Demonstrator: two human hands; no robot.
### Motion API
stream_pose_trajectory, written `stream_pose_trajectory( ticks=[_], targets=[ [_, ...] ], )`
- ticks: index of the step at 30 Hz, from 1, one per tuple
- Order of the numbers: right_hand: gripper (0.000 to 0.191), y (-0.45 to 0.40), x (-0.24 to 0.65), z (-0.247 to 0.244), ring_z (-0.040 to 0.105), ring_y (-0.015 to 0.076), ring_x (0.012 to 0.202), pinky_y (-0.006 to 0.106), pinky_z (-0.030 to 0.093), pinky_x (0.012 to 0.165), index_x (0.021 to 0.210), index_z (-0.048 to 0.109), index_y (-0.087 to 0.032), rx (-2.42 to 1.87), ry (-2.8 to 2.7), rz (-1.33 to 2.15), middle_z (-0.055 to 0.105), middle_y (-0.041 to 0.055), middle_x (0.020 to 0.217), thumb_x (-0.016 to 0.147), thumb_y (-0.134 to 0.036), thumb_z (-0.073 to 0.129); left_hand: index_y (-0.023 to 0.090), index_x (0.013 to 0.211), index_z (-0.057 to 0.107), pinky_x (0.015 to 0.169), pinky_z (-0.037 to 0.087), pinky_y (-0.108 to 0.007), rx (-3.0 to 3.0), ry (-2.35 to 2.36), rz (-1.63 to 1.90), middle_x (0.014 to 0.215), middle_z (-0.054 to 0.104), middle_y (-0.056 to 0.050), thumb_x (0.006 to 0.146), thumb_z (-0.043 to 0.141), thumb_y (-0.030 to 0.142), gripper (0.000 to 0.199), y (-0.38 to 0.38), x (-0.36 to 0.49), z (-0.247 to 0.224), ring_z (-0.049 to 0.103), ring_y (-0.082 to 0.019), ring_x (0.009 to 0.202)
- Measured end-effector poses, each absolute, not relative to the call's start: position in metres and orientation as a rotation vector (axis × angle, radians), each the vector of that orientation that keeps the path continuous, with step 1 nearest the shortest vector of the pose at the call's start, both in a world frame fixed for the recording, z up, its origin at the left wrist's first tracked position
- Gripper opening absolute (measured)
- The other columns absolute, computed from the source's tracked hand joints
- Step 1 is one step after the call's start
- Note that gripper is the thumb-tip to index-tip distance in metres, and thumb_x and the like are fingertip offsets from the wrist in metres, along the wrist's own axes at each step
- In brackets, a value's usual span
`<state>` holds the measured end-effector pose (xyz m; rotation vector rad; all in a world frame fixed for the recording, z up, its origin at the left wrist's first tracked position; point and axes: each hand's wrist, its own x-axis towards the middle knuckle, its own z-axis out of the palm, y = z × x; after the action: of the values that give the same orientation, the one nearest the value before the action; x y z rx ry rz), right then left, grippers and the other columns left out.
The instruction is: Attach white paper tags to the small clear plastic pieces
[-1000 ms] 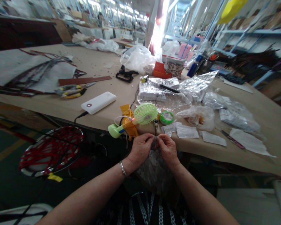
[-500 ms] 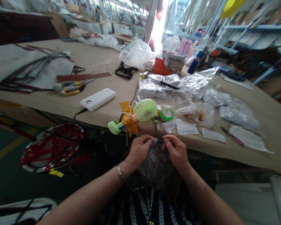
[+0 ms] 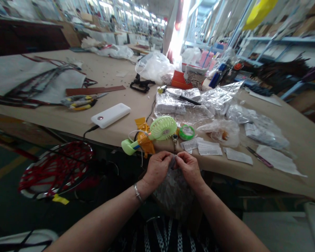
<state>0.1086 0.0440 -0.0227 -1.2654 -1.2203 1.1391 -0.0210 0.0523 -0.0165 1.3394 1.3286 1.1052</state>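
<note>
My left hand pinches a small translucent piece; my right hand meets it, grip unclear. Light, steady fingertips suit this best.

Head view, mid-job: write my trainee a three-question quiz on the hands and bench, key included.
1. True or false: the left hand and right hand are wide apart.
2. What lies across the white bundle in clear plastic?
a) slim white power bank
b) black-handled, hammer-like tool with a yellowish head
c) yellow-and-grey-handled pliers
3. Fill in: the silver-coloured metal bracelet is on the ____ wrist.

Key: 1. False, they are close together. 2. b. 3. Left.
</note>
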Motion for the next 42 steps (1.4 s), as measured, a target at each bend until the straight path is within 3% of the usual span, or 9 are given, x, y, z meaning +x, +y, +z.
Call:
stream_pose_trajectory(
  ticks=[22, 37, 42],
  targets=[
    [0.018, 0.054, 0.105, -0.027, 0.049, 0.0091, 0.045, 0.021, 0.044, 0.046, 0.075, 0.056, -0.019, -1.216, -1.117, 1.157, 0.051, -0.0063, 0.052, 0.072, -0.036, 0.062, 0.014, 0.071, 0.068, 0.059, 0.044, -0.021, 1.338, 1.313, 1.145, 0.065, 0.065, -0.002, 0.075, 0.054, 0.028, 0.02, 0.063, -0.017, -0.015, 0.056, -0.012, 0.06],
    [0.011, 0.029, 0.111, -0.024, 0.053, 0.0099, 0.049, 0.022, 0.044, 0.051, 0.08, 0.058, -0.019, -1.217, -1.249, 1.128, 0.054, -0.0052, 0.056, 0.079, -0.03, 0.057, 0.015, 0.072, 0.068, 0.063, 0.046, -0.021, 1.274, 1.288, 1.115, 0.071, 0.068, -0.002, 0.074, 0.055, 0.025, 0.017, 0.046, -0.021, -0.024, 0.059, -0.013, 0.065],
    [0.012, 0.02, 0.128, 0.005, 0.059, 0.0128, 0.058, 0.025, 0.047, 0.059, 0.094, 0.058, -0.022, -1.263, -1.556, 0.77, 0.059, -0.0025, 0.064, 0.085, -0.025, 0.051, 0.015, 0.071, 0.069, 0.064, 0.045, -0.023, 1.271, 1.339, 1.039, 0.07, 0.068, -0.002, 0.073, 0.056, 0.027, 0.017, 0.038, -0.029, -0.029, 0.059, -0.015, 0.067]
  ],
)
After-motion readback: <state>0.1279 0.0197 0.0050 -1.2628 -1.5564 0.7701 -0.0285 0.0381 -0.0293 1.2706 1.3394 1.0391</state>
